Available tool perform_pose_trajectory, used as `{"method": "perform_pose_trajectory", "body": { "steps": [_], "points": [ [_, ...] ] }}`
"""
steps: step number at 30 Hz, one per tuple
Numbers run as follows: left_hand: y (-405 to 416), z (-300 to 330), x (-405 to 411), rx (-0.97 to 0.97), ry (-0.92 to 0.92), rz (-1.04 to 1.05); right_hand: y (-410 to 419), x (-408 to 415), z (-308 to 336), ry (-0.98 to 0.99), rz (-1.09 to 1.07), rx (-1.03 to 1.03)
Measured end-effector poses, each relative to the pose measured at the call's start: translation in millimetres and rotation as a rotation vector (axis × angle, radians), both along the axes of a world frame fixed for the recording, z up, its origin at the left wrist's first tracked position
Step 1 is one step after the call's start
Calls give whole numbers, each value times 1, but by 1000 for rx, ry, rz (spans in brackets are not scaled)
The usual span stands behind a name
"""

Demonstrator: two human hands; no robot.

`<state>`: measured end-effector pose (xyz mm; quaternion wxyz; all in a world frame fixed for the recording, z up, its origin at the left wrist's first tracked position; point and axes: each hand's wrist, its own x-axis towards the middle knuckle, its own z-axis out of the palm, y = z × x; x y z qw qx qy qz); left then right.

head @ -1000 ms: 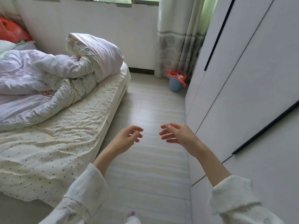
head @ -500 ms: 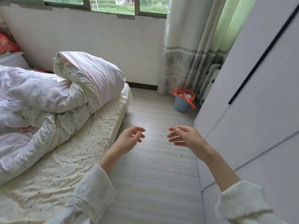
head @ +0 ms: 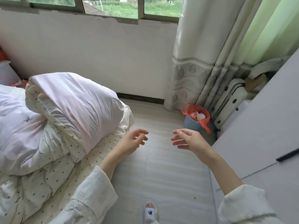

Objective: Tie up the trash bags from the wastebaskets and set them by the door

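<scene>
the orange trash bag (head: 196, 113) is seen lining a blue wastebasket (head: 193, 124) in the floor corner, just beside the curtain (head: 194, 65) and wardrobe (head: 258, 126). its loose handles are draped over the rim, untied. the left hand (head: 132, 141) and right hand (head: 188, 139) are held forward, each grip relaxed and empty, probably readied for the bag.

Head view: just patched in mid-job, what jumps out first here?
The orange trash bag lining the blue wastebasket, still untied and holding crumpled paper, stands on the floor by the curtain at the far right. Both hands, left hand and right hand, hover empty over the floor short of it. A rolled white duvet fills the bed on the left.
</scene>
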<state>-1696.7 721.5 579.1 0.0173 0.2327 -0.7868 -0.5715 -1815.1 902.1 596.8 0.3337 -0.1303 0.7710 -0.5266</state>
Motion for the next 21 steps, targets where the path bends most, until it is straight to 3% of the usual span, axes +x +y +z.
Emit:
{"method": "perform_pose_trajectory", "body": {
  "steps": [21],
  "points": [
    [-409,-5,-357,64,25,254,-440,-387,7,6,221,44]
  ]
}}
